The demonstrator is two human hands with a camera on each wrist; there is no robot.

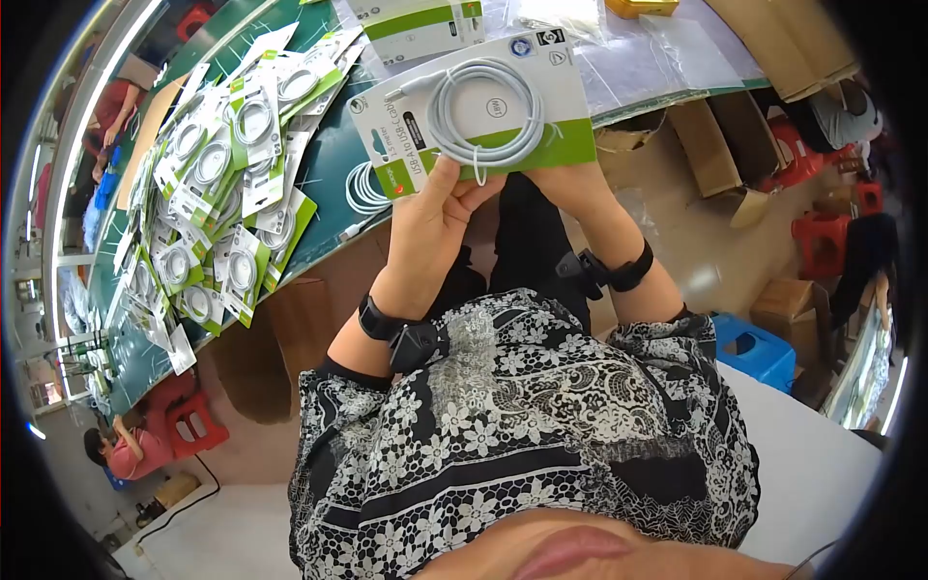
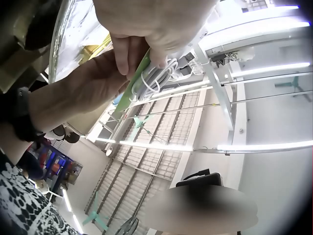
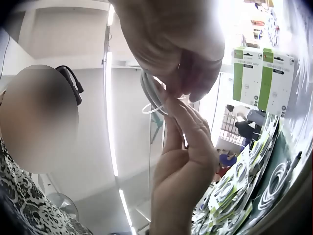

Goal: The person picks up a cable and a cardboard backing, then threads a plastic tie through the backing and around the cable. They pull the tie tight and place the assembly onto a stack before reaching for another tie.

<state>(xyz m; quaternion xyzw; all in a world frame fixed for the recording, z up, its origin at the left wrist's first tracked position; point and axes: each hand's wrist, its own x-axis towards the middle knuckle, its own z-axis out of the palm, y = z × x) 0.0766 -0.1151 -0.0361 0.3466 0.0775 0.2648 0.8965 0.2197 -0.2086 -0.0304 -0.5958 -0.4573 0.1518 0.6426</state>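
Holding one carded cable (image 1: 488, 111) up by surface (image 1: 329, 193) edge: your left hand (image 1: 425, 232) pinches card's lower edge; right hand (image 1: 570, 188) behind it, its grip hidden, clamped or not unclear. Should handle light: bendy card, springy coil; take card by edges. Count: one loose coil (image 1: 365, 196), two cards (image 3: 264, 81) beyond; pile (image 1: 213, 179) too overlapped for you to number.
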